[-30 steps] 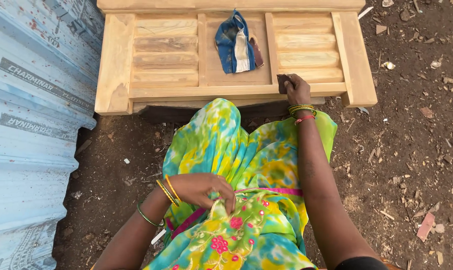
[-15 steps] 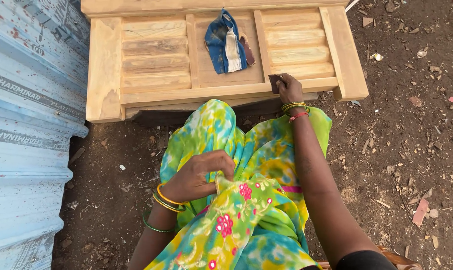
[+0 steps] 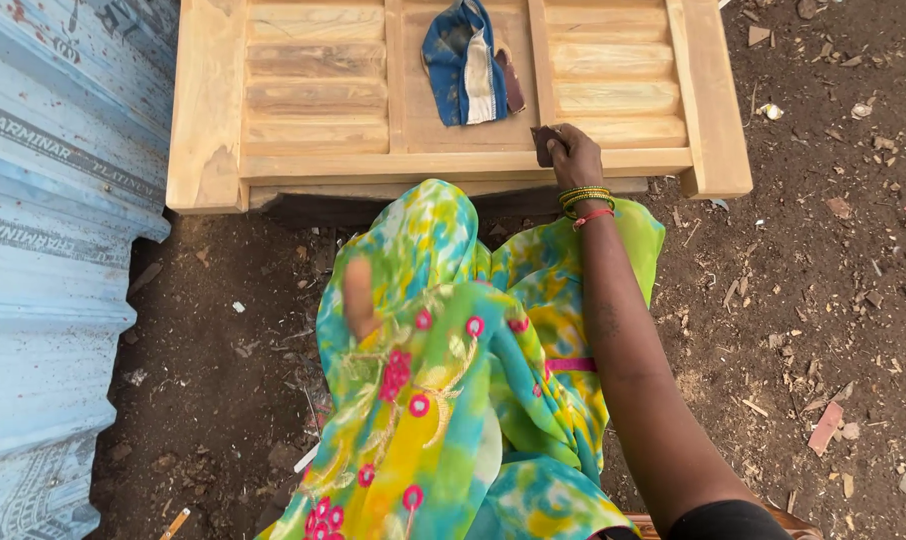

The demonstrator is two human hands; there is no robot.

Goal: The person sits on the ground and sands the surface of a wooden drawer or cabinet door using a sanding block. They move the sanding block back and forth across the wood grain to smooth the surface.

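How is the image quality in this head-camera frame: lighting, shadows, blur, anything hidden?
Head view: soft, even daylight, no glare; a dark shadow lies under the wooden frame. Right hand and blue cloth look sharp. The left hand is mostly covered by the colourful garment, only a blurred part showing. The frame's top edge is cropped.

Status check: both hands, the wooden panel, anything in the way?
Right hand pressing small dark sanding piece on wooden panel rail. Left hand mostly under bright cloth. Blue rag lies on panel, apart.
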